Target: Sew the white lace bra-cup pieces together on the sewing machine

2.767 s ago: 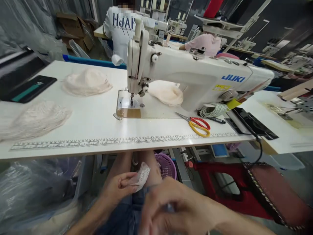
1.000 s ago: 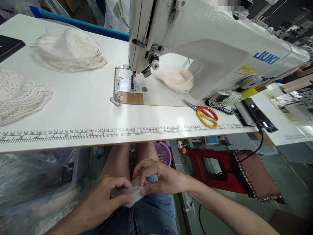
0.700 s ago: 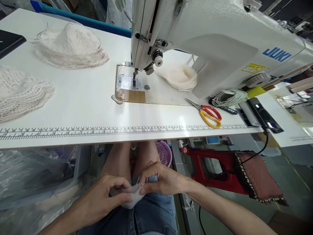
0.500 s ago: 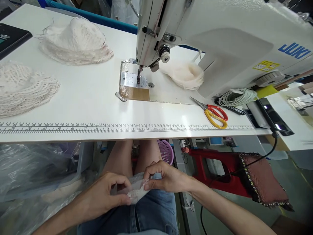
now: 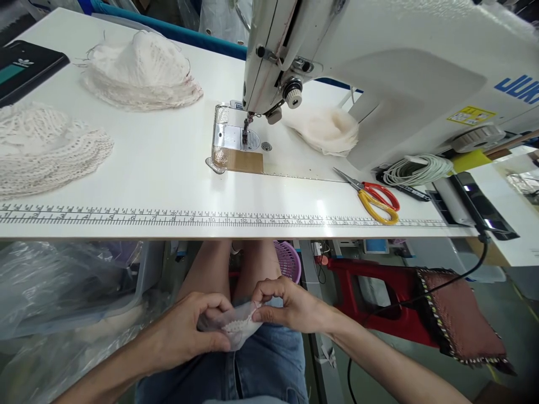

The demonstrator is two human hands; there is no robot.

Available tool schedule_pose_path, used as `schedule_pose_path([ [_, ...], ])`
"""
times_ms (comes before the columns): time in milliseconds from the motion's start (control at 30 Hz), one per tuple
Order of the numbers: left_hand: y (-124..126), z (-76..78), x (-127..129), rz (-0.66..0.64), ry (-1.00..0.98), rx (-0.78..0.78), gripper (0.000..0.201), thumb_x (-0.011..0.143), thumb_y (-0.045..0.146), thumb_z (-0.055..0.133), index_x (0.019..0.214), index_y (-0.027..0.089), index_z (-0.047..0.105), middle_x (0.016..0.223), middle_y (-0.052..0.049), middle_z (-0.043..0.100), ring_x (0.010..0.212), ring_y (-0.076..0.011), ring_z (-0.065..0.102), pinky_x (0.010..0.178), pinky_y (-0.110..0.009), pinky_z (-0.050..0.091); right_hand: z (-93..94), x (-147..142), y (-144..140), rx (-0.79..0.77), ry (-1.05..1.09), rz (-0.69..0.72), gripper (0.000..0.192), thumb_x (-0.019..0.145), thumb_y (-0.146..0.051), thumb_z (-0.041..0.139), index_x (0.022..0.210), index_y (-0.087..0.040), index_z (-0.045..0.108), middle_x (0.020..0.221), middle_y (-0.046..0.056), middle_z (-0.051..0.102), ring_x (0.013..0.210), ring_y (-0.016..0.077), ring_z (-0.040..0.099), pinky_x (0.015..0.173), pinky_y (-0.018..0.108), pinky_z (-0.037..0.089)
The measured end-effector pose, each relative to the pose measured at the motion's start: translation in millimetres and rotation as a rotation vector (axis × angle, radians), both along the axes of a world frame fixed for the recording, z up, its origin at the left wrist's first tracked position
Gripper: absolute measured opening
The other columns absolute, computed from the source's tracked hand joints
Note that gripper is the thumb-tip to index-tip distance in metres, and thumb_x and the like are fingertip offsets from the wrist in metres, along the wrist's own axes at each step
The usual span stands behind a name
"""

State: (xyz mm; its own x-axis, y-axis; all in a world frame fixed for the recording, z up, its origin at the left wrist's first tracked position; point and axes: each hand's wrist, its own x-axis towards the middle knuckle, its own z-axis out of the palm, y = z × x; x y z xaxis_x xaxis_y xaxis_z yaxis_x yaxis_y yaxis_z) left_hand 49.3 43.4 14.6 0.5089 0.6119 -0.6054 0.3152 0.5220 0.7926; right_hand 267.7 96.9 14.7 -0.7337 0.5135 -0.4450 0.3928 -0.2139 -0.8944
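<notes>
Over my lap, a small piece of sheer white fabric with a lacy edge (image 5: 238, 326) is stretched between my two hands. My left hand (image 5: 201, 325) is closed on its left end, thumb in front and fingers partly behind the cloth. At the other end, my right hand (image 5: 280, 306) pinches the fabric between thumb and fingertips. Beyond them on the white table (image 5: 168, 185) stands a sewing machine (image 5: 370, 62), its presser foot (image 5: 246, 132) above the metal plate. No cloth lies under the foot.
Two stacks of white lace pieces, one at the back (image 5: 141, 73) and one nearer (image 5: 46, 148), lie left. Cream fabric (image 5: 326, 132) rests under the machine arm. Red-and-yellow scissors (image 5: 374, 199) and coiled white cord (image 5: 416, 170) lie right. A red stool (image 5: 379, 280) stands below.
Both hands stay on the fabric and have shifted very slightly right in the view. The lacy edge shows a little more. The table scene has also slid right as the camera turned.
</notes>
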Motion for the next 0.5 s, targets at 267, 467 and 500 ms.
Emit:
schedule_pose_path([
  [267,-1,-12.0,12,0.046,0.033,-0.018,0.013,0.068,0.026,0.064,0.064,0.013,0.068,0.055,0.005,0.052,0.059,-0.0116,0.046,0.054,-0.019,0.029,1.4,1,-3,0.149,-0.053,0.048,0.02,0.077,-0.032,0.067,0.083,-0.013,0.066,0.069,0.0,0.061,0.064,0.0105,0.053,0.058,0.019,0.038],
  [467,-2,-11.8,7,0.009,0.071,-0.004,0.013,0.066,0.024,0.064,0.06,0.013,0.069,0.052,0.006,0.045,0.055,-0.0092,0.039,0.053,-0.018,0.027,-2.1,3,-6,0.151,-0.068,0.136,0.032,0.067,-0.035,0.075,0.093,-0.018,0.068,0.079,0.001,0.063,0.075,0.0138,0.057,0.065,0.019,0.043],
  [500,-2,-12.1,7,0.001,0.086,0.007,0.014,0.066,0.024,0.064,0.059,0.013,0.068,0.052,0.006,0.045,0.055,-0.0093,0.039,0.053,-0.018,0.027,-2.8,2,-6,0.148,-0.077,0.134,0.031,0.067,-0.033,0.075,0.093,-0.017,0.068,0.079,0.001,0.063,0.075,0.0139,0.058,0.065,0.019,0.044],
])
